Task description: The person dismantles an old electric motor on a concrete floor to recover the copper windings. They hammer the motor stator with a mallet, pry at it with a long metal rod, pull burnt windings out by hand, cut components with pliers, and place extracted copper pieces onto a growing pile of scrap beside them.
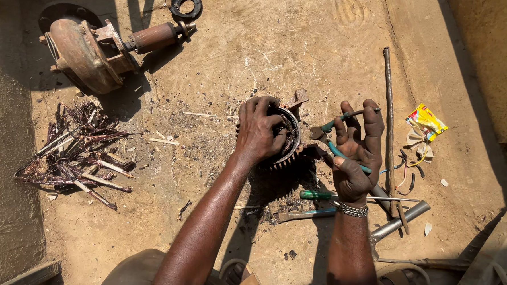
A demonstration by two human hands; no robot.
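Your hands on the motor part, centre frame.

Your left hand (258, 131) is clamped over the top rim of the finned round motor part (285, 143), fingers curled tight on it, mid-frame on the dirt ground (303, 48). Your right hand (354, 150), just right of it, holds green-handled pliers (333, 139), fingers half spread, handles apart. Green screwdriver (319, 195) lies just below, w/ a metal pipe (401, 220) lower right. Pile of pulled copper wire (73, 152) at left; rusty pump housing (92, 50) upper left; long rod (388, 117) at right.

Crumpled yellow-red wrapper (426, 122) on dirt, far right
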